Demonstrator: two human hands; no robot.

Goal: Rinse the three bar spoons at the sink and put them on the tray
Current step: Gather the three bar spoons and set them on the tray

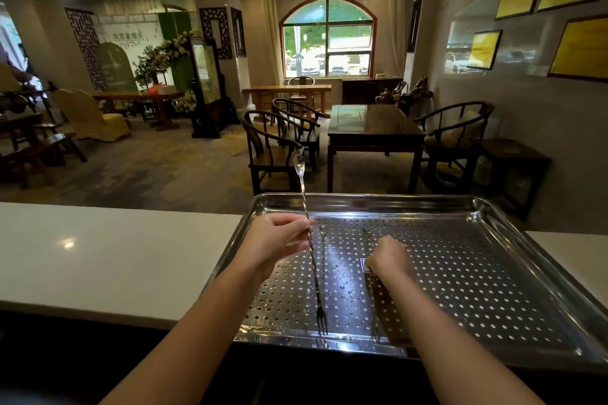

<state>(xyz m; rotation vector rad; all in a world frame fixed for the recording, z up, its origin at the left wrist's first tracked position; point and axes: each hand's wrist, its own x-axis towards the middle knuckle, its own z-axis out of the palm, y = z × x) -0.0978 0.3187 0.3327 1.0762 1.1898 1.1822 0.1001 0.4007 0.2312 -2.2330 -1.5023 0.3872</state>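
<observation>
**Head view: spoons at the tray, one lifted**

Head view shows a perforated steel tray [493, 273] set into a white counter [115, 256], with both hands working over it. The left hand [276, 240] pinches a bar spoon [311, 246] near mid-shaft; it stands tilted, bowl up and away, forked end down just above the tray's near edge. Whether the fork touches the metal I cannot tell.

A second spoon [323, 250] lies flat on the tray just right of the held one. The right hand [390, 260] is curled, knuckles up, over a third spoon [373, 306] that lies flat beneath it. It seems to grip the shaft, but the fingers are hidden, so I cannot tell for sure.

Droplets dot the tray around the spoons, which suggests wet spoons. No sink or tap is in view. From the picture alone I cannot say whether the spoons are being picked up for rinsing or set down after it. If rinsed, the task is nearly done: two spoons lie in the tray and only the left one remains to be laid down. If not, all of it is left.

The tray holds nothing besides the spoons and water.
</observation>
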